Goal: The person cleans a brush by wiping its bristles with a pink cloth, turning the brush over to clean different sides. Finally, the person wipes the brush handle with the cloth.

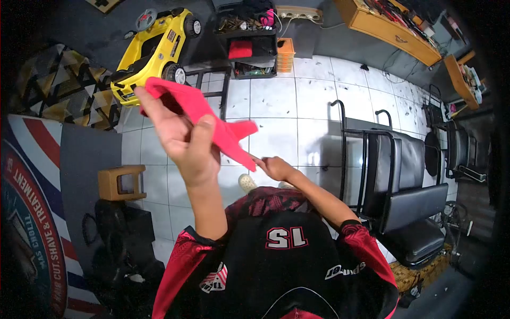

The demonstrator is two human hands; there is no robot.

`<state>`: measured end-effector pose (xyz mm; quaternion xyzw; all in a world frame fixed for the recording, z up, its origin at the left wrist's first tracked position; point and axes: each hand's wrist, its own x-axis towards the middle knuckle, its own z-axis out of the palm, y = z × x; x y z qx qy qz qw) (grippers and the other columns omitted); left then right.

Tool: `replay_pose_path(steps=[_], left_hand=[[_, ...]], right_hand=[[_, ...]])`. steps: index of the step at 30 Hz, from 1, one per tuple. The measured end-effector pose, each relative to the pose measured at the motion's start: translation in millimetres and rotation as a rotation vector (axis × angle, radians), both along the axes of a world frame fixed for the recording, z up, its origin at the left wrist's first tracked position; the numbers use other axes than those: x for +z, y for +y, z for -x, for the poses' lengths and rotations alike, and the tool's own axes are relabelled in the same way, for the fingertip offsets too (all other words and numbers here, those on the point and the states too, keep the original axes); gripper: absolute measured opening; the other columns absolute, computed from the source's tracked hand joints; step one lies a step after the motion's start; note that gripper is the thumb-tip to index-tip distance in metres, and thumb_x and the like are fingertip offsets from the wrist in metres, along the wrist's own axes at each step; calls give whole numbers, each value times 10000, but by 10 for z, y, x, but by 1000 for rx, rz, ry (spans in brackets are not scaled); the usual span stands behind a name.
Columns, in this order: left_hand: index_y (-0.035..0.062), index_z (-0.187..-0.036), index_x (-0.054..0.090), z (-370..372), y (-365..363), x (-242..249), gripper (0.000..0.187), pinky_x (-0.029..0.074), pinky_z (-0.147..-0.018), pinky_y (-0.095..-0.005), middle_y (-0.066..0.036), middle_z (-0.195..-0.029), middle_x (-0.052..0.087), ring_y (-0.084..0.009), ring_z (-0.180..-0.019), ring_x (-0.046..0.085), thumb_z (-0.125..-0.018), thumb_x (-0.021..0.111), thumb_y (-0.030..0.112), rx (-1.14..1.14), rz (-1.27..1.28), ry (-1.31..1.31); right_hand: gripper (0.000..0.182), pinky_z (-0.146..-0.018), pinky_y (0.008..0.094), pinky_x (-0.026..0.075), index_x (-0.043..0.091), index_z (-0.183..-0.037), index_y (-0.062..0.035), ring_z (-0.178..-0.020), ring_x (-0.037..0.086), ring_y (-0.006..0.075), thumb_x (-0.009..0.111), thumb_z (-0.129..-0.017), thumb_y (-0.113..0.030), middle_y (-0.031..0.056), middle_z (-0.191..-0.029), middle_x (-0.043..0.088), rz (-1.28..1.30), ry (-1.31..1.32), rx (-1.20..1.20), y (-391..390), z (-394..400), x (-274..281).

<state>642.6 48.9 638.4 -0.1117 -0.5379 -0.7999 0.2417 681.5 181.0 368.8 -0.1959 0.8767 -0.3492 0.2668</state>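
Note:
A bright pinkish-red cloth [204,114] hangs between my two hands, stretched slantwise in front of my body. My left hand [188,143] is raised, its thumb pressing the cloth against the palm and the fingers reaching along behind and below it. At the cloth's lower end, my right hand [279,169] is closed, its fingertips meeting the corner. One flap of the cloth sticks out to the right near its middle. The dark underside shows by the left fingers.
A yellow toy car [154,48] stands at the upper left, near a black rack [247,48] and an orange basket [285,56]. Black barber chairs [406,196] fill the right side. A brown stool [121,182] is at left. Hair clippings dot the white tiled floor [313,133].

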Motion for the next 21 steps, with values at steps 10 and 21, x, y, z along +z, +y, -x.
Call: replay_pose_path(steps=[10,21], left_hand=[[-41,-1366,-3,-98,-181,95,898,409,-828,-273,-147,-1266,322,-149,-941,463,-619,493,-92,201,6,-28],[29,-1370,-102,-155,216,-117,911,301,-908,-282,-142,-1322,244,-172,-1081,384,-678,465,-145,128,136,145]], right_hand=[[500,-724,487,441,587,-924,11,-784,585,412,301,-912,-400,262,-829,600,-358,-153,-232,869,-330,-1058],[348,-491,343,396,474,-801,2,-506,495,173,317,-943,-274,74,-551,481,819,-97,-287,26,-118,1500]])
